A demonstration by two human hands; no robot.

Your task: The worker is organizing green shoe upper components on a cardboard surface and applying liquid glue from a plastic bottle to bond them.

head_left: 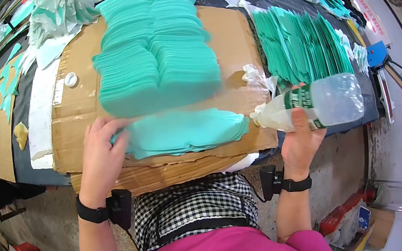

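Left of centre in the frame, the left hand (99, 153) has its fingers clamped on one end of the sheets (186, 131) — fanned on cardboard (234, 42), mid-frame. At centre right, the right hand (303, 142) wraps its fingers round a bottle (338, 99) — sideways, neck toward the sheets.

1. The left hand (105, 153) pinches the left end of a low turquoise sheet pile (186, 130) on flat brown cardboard (77, 124);
2. the right hand (302, 145) grips a clear, green-labelled plastic bottle (336, 100), neck toward the pile;
3. larger fanned turquoise stacks (156, 70) lie beyond.
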